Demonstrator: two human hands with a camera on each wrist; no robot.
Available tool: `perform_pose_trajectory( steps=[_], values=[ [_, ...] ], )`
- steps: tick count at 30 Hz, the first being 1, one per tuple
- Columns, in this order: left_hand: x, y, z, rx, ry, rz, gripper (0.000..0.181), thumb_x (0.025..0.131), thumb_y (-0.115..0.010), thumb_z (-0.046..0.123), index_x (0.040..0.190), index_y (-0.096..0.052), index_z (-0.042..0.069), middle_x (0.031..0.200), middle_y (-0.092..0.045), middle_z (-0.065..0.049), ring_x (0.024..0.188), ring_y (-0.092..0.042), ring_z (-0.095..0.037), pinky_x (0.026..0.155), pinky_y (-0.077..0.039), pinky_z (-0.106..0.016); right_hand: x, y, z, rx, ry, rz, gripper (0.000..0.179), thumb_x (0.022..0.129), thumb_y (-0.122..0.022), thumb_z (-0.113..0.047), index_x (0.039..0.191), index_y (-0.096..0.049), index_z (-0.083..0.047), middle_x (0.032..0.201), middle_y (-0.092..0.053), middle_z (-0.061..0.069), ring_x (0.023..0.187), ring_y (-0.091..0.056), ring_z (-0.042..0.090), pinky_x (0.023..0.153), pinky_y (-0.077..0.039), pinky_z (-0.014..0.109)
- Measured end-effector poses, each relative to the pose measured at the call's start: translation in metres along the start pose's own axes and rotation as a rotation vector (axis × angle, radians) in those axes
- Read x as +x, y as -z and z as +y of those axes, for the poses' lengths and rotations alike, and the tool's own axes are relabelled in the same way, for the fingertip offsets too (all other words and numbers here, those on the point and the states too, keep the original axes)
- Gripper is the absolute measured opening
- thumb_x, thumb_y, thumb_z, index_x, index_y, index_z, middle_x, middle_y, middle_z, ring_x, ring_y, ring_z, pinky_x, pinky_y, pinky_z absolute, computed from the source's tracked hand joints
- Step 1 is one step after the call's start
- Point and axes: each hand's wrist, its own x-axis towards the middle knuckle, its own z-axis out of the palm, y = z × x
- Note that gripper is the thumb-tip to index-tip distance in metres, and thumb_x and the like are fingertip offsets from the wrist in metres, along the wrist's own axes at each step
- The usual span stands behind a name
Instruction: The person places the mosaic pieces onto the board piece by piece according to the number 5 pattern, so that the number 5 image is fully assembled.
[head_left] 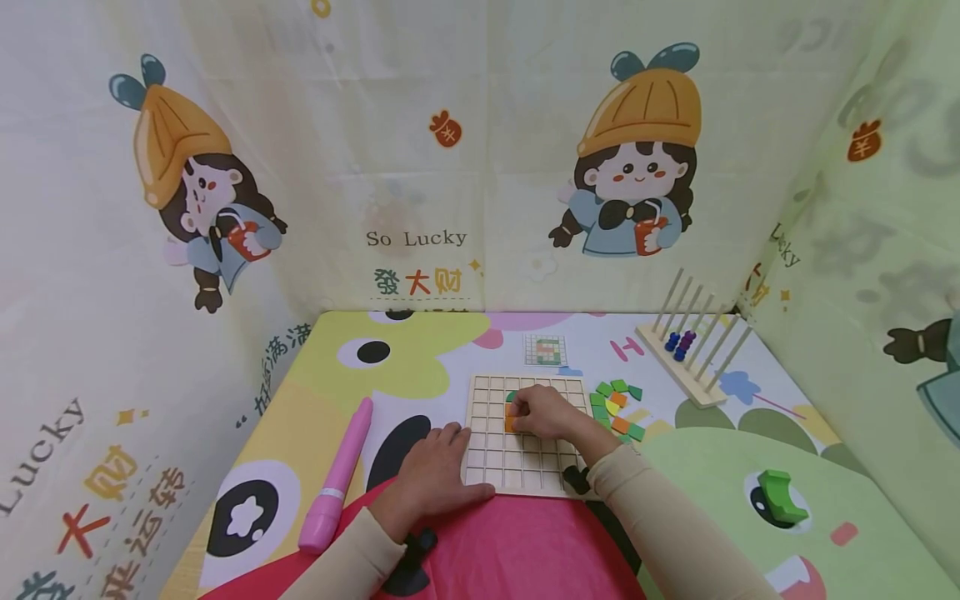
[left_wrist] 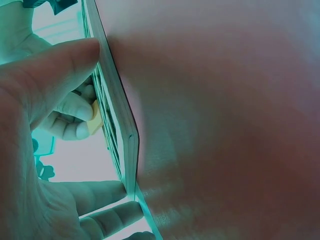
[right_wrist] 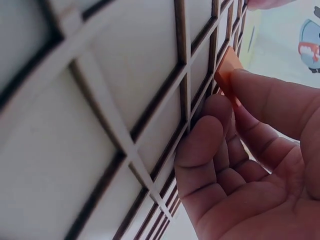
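Note:
A wooden grid board (head_left: 525, 479) lies on the table in front of me. My left hand (head_left: 435, 471) rests at its near left corner, thumb along the front edge and fairly straight fingers at the left side. Over the grid, my right hand (head_left: 547, 412) pinches a small orange square tile (right_wrist: 230, 65) between thumb and fingers, tilted against the board. Beside those fingers, a green piece (head_left: 511, 397) and an orange patch (head_left: 510, 427) show on the grid, partly covered by the hand. Loose green, orange and yellow tiles (head_left: 618, 386) lie right of the board.
A small pattern card (head_left: 546, 350) lies behind the board. At the back right stands a wooden peg rack (head_left: 682, 367) with blue and purple beads. A pink stick-like object (head_left: 341, 483) lies left, and a green curved block (head_left: 782, 497) sits at right.

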Motion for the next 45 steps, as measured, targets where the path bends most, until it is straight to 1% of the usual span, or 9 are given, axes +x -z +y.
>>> perform_pose_trajectory(
  steps=[5, 10, 19, 24, 28, 31, 34, 41, 45],
  values=[
    [0.001, -0.002, -0.001, -0.001, -0.008, -0.004, 0.098, 0.078, -0.072, 0.070, 0.150, -0.052, 0.005, 0.148, -0.053, -0.014, 0.129, -0.054, -0.034, 0.105, -0.050, -0.053, 0.000, -0.002, -0.001, -0.027, -0.008, -0.006, 0.006, 0.090, -0.076, -0.008, 0.091, -0.071, -0.011, 0.080, -0.062, -0.004, 0.075, -0.053, 0.013, 0.071, -0.047, 0.031],
    [0.001, -0.004, -0.001, -0.003, -0.005, -0.003, 0.099, 0.078, -0.071, 0.070, 0.150, -0.051, 0.006, 0.148, -0.053, -0.013, 0.129, -0.055, -0.033, 0.105, -0.050, -0.052, 0.000, -0.004, -0.003, -0.069, -0.003, 0.007, 0.006, 0.090, -0.076, -0.008, 0.090, -0.070, -0.010, 0.079, -0.062, -0.003, 0.075, -0.053, 0.013, 0.071, -0.047, 0.032],
    [0.001, -0.004, 0.001, 0.012, -0.012, 0.005, 0.098, 0.078, -0.073, 0.069, 0.149, -0.052, 0.004, 0.146, -0.054, -0.013, 0.127, -0.055, -0.032, 0.104, -0.050, -0.052, 0.001, -0.009, -0.006, -0.108, -0.007, 0.025, 0.006, 0.091, -0.078, -0.009, 0.092, -0.072, -0.011, 0.085, -0.069, -0.002, 0.082, -0.062, 0.013, 0.077, -0.054, 0.034],
    [0.001, -0.003, 0.001, 0.015, -0.014, 0.004, 0.098, 0.078, -0.073, 0.069, 0.149, -0.052, 0.004, 0.146, -0.054, -0.013, 0.127, -0.055, -0.032, 0.103, -0.051, -0.052, -0.003, -0.008, -0.006, -0.103, 0.011, 0.037, 0.005, 0.091, -0.078, -0.011, 0.093, -0.073, -0.011, 0.084, -0.069, -0.002, 0.081, -0.061, 0.013, 0.078, -0.054, 0.034],
    [0.001, -0.004, 0.001, 0.010, -0.006, -0.001, 0.099, 0.077, -0.073, 0.070, 0.149, -0.051, 0.005, 0.146, -0.053, -0.013, 0.127, -0.055, -0.032, 0.103, -0.051, -0.052, -0.010, 0.000, -0.004, -0.065, 0.025, 0.040, 0.004, 0.093, -0.075, -0.015, 0.095, -0.074, -0.012, 0.086, -0.068, -0.004, 0.079, -0.059, 0.012, 0.076, -0.052, 0.034],
    [0.002, -0.004, 0.001, 0.004, 0.000, -0.005, 0.101, 0.076, -0.072, 0.071, 0.150, -0.051, 0.005, 0.147, -0.053, -0.014, 0.128, -0.055, -0.033, 0.104, -0.051, -0.053, -0.018, 0.009, 0.003, -0.044, 0.014, 0.054, 0.007, 0.095, -0.073, -0.016, 0.100, -0.074, -0.011, 0.088, -0.068, -0.003, 0.080, -0.058, 0.012, 0.076, -0.051, 0.034],
    [0.001, -0.004, 0.002, -0.007, 0.001, -0.003, 0.101, 0.076, -0.072, 0.070, 0.150, -0.051, 0.005, 0.147, -0.053, -0.014, 0.128, -0.055, -0.033, 0.104, -0.051, -0.053, -0.027, 0.020, 0.014, -0.046, 0.000, 0.082, 0.012, 0.095, -0.071, -0.015, 0.104, -0.073, -0.008, 0.090, -0.068, -0.001, 0.082, -0.057, 0.013, 0.077, -0.051, 0.035],
    [-0.002, -0.001, 0.003, -0.019, 0.000, 0.007, 0.100, 0.075, -0.075, 0.067, 0.150, -0.051, 0.004, 0.145, -0.054, -0.014, 0.126, -0.055, -0.033, 0.103, -0.051, -0.053, -0.052, 0.045, 0.045, -0.024, -0.071, 0.127, 0.026, 0.098, -0.069, -0.018, 0.117, -0.071, -0.001, 0.102, -0.071, 0.008, 0.089, -0.066, 0.020, 0.078, -0.056, 0.041],
    [-0.001, -0.002, 0.003, -0.013, 0.002, 0.004, 0.101, 0.075, -0.075, 0.068, 0.150, -0.051, 0.005, 0.145, -0.054, -0.013, 0.126, -0.055, -0.032, 0.103, -0.051, -0.053, -0.067, 0.057, 0.061, -0.018, -0.094, 0.143, 0.029, 0.099, -0.068, -0.019, 0.119, -0.069, 0.002, 0.104, -0.071, 0.012, 0.087, -0.068, 0.022, 0.074, -0.057, 0.041]
  ],
)
